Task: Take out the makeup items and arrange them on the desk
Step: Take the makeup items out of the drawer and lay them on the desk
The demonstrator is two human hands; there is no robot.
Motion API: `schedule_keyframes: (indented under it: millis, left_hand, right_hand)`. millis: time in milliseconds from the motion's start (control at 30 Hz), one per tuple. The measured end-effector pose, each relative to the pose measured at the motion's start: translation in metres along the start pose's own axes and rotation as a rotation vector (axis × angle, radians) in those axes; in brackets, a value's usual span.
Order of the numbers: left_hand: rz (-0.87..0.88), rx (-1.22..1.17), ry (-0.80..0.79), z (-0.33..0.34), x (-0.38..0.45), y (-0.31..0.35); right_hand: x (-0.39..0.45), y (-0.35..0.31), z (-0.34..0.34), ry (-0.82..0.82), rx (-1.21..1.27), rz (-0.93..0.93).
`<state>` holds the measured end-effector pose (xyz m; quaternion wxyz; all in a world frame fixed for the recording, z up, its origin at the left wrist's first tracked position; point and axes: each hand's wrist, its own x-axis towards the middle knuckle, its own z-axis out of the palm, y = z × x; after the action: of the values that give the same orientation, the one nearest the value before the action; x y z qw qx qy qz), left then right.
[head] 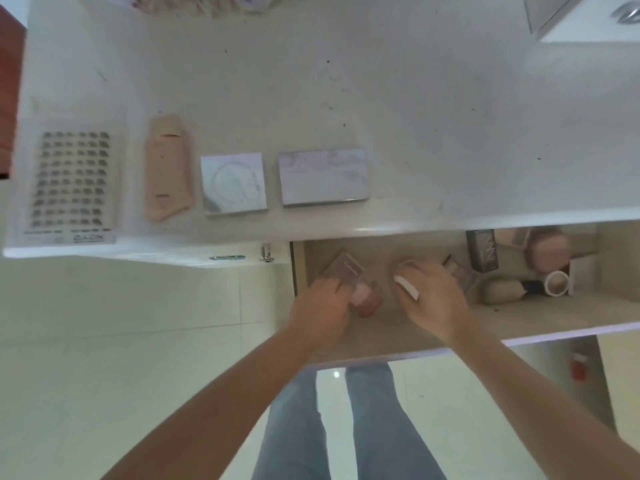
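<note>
On the white desk (346, 98) lie a sheet of false lashes (71, 183), a beige pouch (168, 168), a square marbled compact (233, 183) and a rectangular marbled palette (322, 176) in a row. Below it the drawer (519, 317) stands open. My left hand (320, 306) grips a clear case with pink blush (356, 285) inside the drawer. My right hand (433, 299) curls round a small white item (407, 287) beside it. Further right in the drawer are a dark tube (482, 249), a pink round case (547, 252), a brush (505, 289) and a small open jar (557, 283).
A drawer knob (266, 253) sticks out left of the open drawer. A mirror or tray corner (588, 19) sits at the desk's back right. Wooden furniture (8, 98) borders the desk's left. My legs in jeans stand on the pale tiled floor (138, 341); a red item (577, 367) lies low right.
</note>
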<state>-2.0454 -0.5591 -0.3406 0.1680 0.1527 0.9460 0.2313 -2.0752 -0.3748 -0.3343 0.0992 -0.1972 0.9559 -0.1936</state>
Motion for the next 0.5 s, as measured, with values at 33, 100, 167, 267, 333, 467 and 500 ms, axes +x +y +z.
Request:
schedule_keyframes:
  millis: [33,100,167,267,333,467,500]
  left_hand:
    - [-0.125,0.0,-0.079,0.005,0.006,0.008]
    - [-0.308,0.053,-0.185,0.015,0.021,0.02]
    - [-0.385,0.108,-0.209,0.023,0.037,0.029]
    - [-0.472,0.153,-0.254,0.036,0.053,0.033]
    - [-0.515,0.176,-0.233,0.05,0.053,0.029]
    - [-0.595,0.246,-0.082,0.057,0.052,0.03]
    - [-0.587,0.218,-0.081,0.062,0.052,0.029]
  right_hand:
    - [-0.003,0.008,0.007,-0.05,-0.034,0.111]
    - [-0.005,0.021,0.015,-0.146,-0.086,0.379]
    - [-0.005,0.025,0.019,-0.276,-0.103,0.573]
    - [-0.003,0.031,0.027,-0.348,-0.077,0.653]
    - [-0.002,0.035,0.034,-0.379,-0.099,0.664]
    - [0.0,0.041,0.044,-0.364,-0.153,0.661]
    - [0.001,0.042,0.045,-0.36,-0.155,0.653]
